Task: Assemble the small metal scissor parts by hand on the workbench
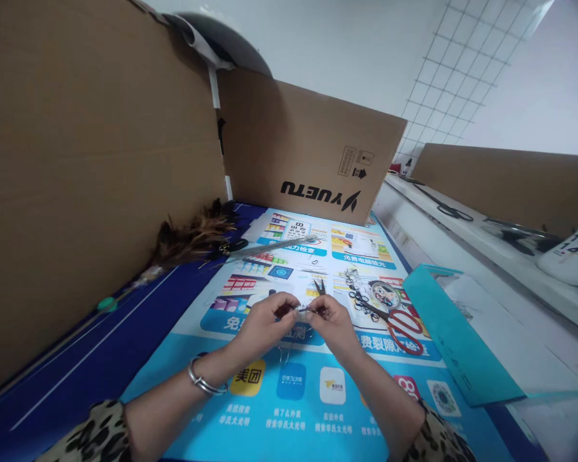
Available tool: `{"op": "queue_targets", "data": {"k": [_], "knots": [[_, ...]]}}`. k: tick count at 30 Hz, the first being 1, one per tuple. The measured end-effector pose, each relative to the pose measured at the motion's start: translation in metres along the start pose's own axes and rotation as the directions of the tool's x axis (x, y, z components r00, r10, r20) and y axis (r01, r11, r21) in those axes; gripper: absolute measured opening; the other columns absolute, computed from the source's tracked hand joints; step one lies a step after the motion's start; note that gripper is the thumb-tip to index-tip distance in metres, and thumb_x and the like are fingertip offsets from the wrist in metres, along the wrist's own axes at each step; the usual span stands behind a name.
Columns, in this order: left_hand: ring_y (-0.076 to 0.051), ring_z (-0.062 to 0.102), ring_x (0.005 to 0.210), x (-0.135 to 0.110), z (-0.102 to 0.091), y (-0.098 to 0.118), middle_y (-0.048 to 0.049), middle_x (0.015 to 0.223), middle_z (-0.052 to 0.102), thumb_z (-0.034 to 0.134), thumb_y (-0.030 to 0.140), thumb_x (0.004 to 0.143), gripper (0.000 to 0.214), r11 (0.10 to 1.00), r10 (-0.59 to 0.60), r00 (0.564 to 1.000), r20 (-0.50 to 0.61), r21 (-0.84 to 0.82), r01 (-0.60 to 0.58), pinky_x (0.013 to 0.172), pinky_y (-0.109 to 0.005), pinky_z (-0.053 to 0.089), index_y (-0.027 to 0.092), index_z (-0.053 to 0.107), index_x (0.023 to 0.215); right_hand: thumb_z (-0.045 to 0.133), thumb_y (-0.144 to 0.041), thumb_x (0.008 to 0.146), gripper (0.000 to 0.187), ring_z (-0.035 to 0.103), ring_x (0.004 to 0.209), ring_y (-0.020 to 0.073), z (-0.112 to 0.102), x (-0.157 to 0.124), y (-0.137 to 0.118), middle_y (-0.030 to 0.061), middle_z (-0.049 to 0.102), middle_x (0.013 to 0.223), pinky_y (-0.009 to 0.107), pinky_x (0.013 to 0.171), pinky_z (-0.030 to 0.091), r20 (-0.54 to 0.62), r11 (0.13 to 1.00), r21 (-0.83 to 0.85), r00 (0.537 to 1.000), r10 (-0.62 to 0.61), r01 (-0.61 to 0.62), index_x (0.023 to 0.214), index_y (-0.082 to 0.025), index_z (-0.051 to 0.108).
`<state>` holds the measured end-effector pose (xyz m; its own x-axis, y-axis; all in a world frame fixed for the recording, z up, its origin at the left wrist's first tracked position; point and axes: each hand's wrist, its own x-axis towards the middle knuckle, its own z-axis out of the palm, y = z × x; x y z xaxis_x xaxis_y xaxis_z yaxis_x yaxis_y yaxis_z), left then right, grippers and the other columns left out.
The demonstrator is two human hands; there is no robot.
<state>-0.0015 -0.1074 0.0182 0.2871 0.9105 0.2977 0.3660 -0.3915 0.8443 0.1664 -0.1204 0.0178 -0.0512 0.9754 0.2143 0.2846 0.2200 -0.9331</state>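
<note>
My left hand [272, 316] and my right hand [334, 319] meet above the printed mat, thumbs and fingertips pinched close together. Between them they hold a small, thin wire-like piece [304, 311], its kind too small to make out. Fine clear loops [284, 356] hang below my left fingers. Just beyond my right hand, a dark pointed tool tip [320, 287] sticks up; the rest of it is hidden. To the right lie scissors with red handles [404, 328], beside a pile of small black loops [359, 296] and a round clear dish [384, 294].
A long clear strip [274, 247] lies across the mat's far part. Brown feathers [192, 234] rest against the left cardboard wall [96, 141]. Another cardboard panel [308, 141] stands behind. On the right are a teal folder-like box [462, 346] and a white ledge holding a white bottle [571, 256].
</note>
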Motion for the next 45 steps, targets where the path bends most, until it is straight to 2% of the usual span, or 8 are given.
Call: {"op": "queue_targets", "data": {"k": [4,10,15,18,27,33,37,45], "knots": [[-0.013,0.054,0.068,0.001,-0.001,0.0,-0.0006,0.077,0.06,0.049,0.021,0.076,0.012,1.0,-0.003,1.0,-0.021,0.028,0.004,0.064,-0.024,0.043,0.018,0.057,0.085,0.063,-0.022,0.065,0.01,0.045,0.06,0.0114,-0.001,0.001,-0.002,-0.0019,0.053,0.066,0.023,0.057,0.036,0.06,0.975,0.202,0.995,0.084,-0.094,0.073,-0.018,0.058],[-0.012,0.053,0.068,0.0,0.0,0.0,0.0001,0.076,0.059,0.049,0.019,0.076,0.012,1.0,0.007,1.0,-0.003,0.024,-0.007,0.064,-0.023,0.042,0.018,0.057,0.085,0.064,-0.018,0.062,0.009,0.047,0.063,0.0121,-0.001,-0.001,-0.002,-0.0018,0.055,0.067,0.024,0.06,0.036,0.123,0.901,0.386,0.979,0.16,-0.195,0.07,-0.018,0.059],[-0.013,0.052,0.067,0.0,-0.001,0.001,0.0003,0.075,0.057,0.049,0.02,0.077,0.011,1.0,0.012,1.0,0.029,0.011,-0.012,0.062,-0.023,0.041,0.017,0.056,0.084,0.061,-0.017,0.063,0.007,0.049,0.064,0.0132,-0.004,-0.001,-0.005,0.0003,0.056,0.067,0.024,0.061,0.036,0.219,0.844,0.45,0.953,0.211,-0.291,0.071,-0.016,0.06],[-0.013,0.052,0.07,0.0,-0.003,0.002,0.0,0.076,0.058,0.047,0.022,0.079,0.012,1.0,0.005,0.999,0.046,-0.014,-0.004,0.063,-0.024,0.041,0.017,0.056,0.084,0.059,-0.015,0.065,0.007,0.051,0.066,0.0135,-0.005,0.0,-0.006,0.0008,0.057,0.068,0.025,0.064,0.038,0.252,0.834,0.465,0.948,0.196,-0.297,0.072,-0.015,0.06],[-0.013,0.051,0.072,-0.002,-0.005,0.008,-0.0004,0.077,0.057,0.047,0.021,0.08,0.011,0.993,0.114,0.993,0.018,0.002,-0.114,0.066,-0.025,0.041,0.017,0.057,0.082,0.06,-0.017,0.065,0.011,0.048,0.061,0.0115,0.002,0.002,0.002,-0.0024,0.054,0.066,0.023,0.058,0.037,0.097,0.944,0.312,0.992,0.079,-0.106,0.076,-0.018,0.056],[-0.012,0.05,0.068,-0.001,-0.002,0.007,-0.0003,0.075,0.055,0.051,0.021,0.078,0.01,0.995,0.099,0.994,0.05,-0.008,-0.099,0.062,-0.024,0.04,0.017,0.059,0.081,0.057,-0.014,0.068,0.013,0.051,0.067,0.0132,0.004,-0.002,-0.005,-0.0011,0.055,0.072,0.025,0.064,0.041,0.006,0.997,0.066,0.999,-0.035,0.034,0.08,-0.018,0.055],[-0.012,0.05,0.069,0.0,-0.001,0.003,0.0003,0.074,0.054,0.052,0.019,0.076,0.01,0.997,0.066,0.996,0.065,-0.05,-0.063,0.063,-0.024,0.04,0.018,0.061,0.081,0.057,-0.014,0.069,0.012,0.05,0.065,0.0126,0.005,-0.003,-0.006,-0.0017,0.054,0.07,0.025,0.062,0.041,-0.002,0.998,0.026,0.999,-0.048,0.049,0.08,-0.018,0.054],[-0.013,0.05,0.069,0.003,-0.002,-0.003,0.0004,0.074,0.054,0.051,0.018,0.074,0.008,0.994,0.007,0.998,0.06,-0.106,0.0,0.064,-0.024,0.04,0.017,0.059,0.076,0.057,-0.017,0.071,0.007,0.048,0.062,0.0115,0.004,-0.002,-0.004,-0.0015,0.055,0.069,0.024,0.06,0.039,0.034,0.999,0.046,0.999,-0.029,0.027,0.078,-0.018,0.057]]}}
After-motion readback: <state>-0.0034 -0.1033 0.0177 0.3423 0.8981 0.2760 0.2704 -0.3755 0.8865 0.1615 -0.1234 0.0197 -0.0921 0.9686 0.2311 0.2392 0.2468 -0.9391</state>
